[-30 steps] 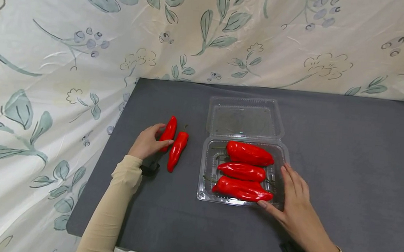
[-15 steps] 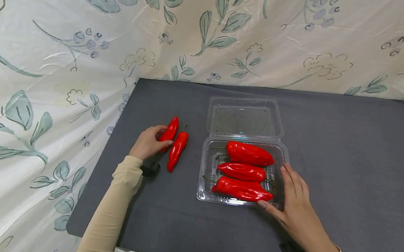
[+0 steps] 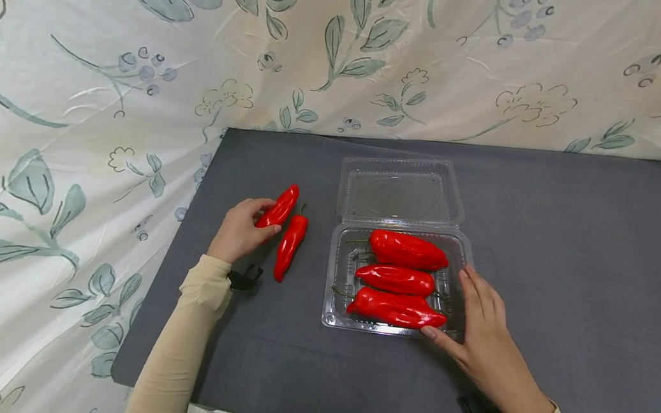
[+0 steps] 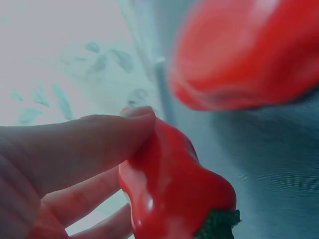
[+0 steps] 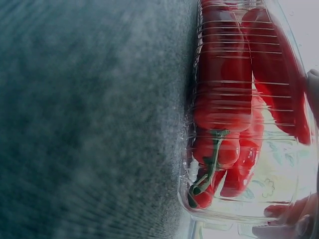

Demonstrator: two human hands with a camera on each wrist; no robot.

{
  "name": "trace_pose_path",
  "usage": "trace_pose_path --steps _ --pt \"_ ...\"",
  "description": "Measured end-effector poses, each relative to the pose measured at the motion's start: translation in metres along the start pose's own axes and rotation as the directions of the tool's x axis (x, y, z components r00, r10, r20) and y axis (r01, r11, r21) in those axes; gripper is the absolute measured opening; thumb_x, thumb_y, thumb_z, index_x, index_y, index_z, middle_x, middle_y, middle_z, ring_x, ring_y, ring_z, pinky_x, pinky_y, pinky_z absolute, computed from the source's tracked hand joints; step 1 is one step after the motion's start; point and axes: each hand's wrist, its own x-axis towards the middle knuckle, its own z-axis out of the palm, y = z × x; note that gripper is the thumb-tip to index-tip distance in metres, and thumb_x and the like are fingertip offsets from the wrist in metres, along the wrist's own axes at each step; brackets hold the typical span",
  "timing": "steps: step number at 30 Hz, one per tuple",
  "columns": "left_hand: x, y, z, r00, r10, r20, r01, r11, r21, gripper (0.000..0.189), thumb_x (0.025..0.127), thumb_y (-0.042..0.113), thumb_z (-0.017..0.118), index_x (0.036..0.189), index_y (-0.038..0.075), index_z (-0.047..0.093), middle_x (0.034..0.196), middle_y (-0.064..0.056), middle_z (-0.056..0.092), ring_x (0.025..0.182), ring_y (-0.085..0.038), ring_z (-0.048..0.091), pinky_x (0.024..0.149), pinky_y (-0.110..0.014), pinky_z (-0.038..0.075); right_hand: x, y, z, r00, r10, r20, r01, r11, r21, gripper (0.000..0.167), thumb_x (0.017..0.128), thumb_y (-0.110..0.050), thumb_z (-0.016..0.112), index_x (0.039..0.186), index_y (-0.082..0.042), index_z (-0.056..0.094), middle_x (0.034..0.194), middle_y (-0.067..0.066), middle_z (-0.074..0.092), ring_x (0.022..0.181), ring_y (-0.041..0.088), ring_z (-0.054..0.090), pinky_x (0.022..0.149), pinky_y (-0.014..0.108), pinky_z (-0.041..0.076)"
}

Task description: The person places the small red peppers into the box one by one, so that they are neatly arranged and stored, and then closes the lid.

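At the left of the table, my left hand pinches a red pepper between thumb and fingers. The left wrist view shows the thumb laid across this pepper, whose green stem end points down. Just right of it in the head view lies a second red pepper, stem end away from me. Several glossy red peppers fill a clear plastic clamshell container with its lid folded back. My right hand rests at the container's near right corner, fingers extended along the side and thumb at the front rim.
The see-through lid lies flat behind the container base. Dark grey cloth covers the table. Flower-patterned fabric hangs along the back and left edges.
The pepper in my left hand has turned and shifted slightly away and to the right, its far tip now leaning right. My right hand and the container have stayed put.
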Motion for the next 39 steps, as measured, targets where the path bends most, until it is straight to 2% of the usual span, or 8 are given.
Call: trace_pose_path --steps 5,10,17,21,28,33,39 --pt "-0.006 0.022 -0.010 0.997 0.068 -0.035 -0.069 0.998 -0.010 0.052 0.081 0.018 0.075 0.129 0.008 0.057 0.123 -0.014 0.056 0.102 -0.030 0.057 0.080 -0.044 0.055 0.000 0.000 0.000 1.000 -0.005 -0.002 0.005 1.000 0.003 0.106 0.073 -0.043 0.079 0.151 -0.003 0.020 0.154 0.017 0.023 0.132 0.044 0.025 0.091 0.060 0.040" --pt "-0.014 0.046 -0.018 0.986 0.156 -0.060 -0.156 0.988 -0.003 0.051 0.079 0.016 0.077 0.127 0.009 0.059 0.122 -0.012 0.056 0.101 -0.028 0.056 0.079 -0.044 0.056 0.000 0.000 0.000 1.000 -0.003 0.000 0.003 1.000 0.004 0.106 0.073 -0.043 0.079 0.151 -0.003 0.020 0.154 0.017 0.023 0.132 0.044 0.025 0.092 0.060 0.039" --pt "-0.025 0.073 -0.025 0.953 0.294 -0.070 -0.296 0.955 -0.022 0.046 0.081 0.013 0.075 0.125 0.010 0.060 0.121 -0.007 0.057 0.102 -0.023 0.056 0.079 -0.039 0.056 0.000 -0.001 0.000 1.000 0.009 0.013 -0.009 1.000 -0.009 0.107 0.073 -0.045 0.079 0.151 -0.003 0.020 0.155 0.016 0.021 0.132 0.044 0.024 0.090 0.061 0.042" --pt "-0.028 0.090 -0.026 0.933 0.351 -0.077 -0.354 0.935 -0.030 0.047 0.081 0.012 0.076 0.125 0.011 0.061 0.121 -0.005 0.057 0.102 -0.022 0.056 0.080 -0.037 0.056 0.000 -0.001 0.000 1.000 0.003 0.009 -0.003 1.000 -0.010 0.106 0.073 -0.045 0.079 0.151 -0.002 0.020 0.155 0.016 0.021 0.133 0.043 0.024 0.090 0.060 0.042" --pt "-0.032 0.117 -0.017 0.903 0.428 -0.043 -0.430 0.903 -0.027 0.048 0.079 0.012 0.078 0.124 0.010 0.061 0.119 -0.006 0.059 0.101 -0.019 0.057 0.081 -0.033 0.056 -0.004 -0.001 0.001 1.000 -0.001 -0.001 0.001 1.000 -0.008 0.104 0.073 -0.046 0.078 0.149 0.000 0.024 0.153 0.018 0.024 0.133 0.042 0.025 0.097 0.058 0.036" --pt "-0.037 0.135 -0.011 0.870 0.492 0.001 -0.492 0.870 -0.014 0.048 0.078 0.012 0.078 0.124 0.009 0.062 0.120 -0.006 0.059 0.101 -0.018 0.057 0.080 -0.031 0.056 -0.004 -0.001 0.001 1.000 -0.001 -0.008 0.001 1.000 -0.002 0.104 0.073 -0.044 0.079 0.150 -0.001 0.023 0.153 0.018 0.025 0.133 0.042 0.025 0.098 0.057 0.035" --pt "-0.042 0.152 -0.004 0.812 0.583 0.034 -0.583 0.812 -0.007 0.047 0.080 0.012 0.077 0.124 0.008 0.063 0.119 -0.005 0.060 0.103 -0.015 0.056 0.081 -0.025 0.053 -0.001 0.000 0.000 1.000 -0.004 -0.014 0.004 1.000 -0.006 0.105 0.072 -0.043 0.079 0.150 -0.001 0.022 0.153 0.017 0.024 0.131 0.043 0.026 0.091 0.060 0.039"
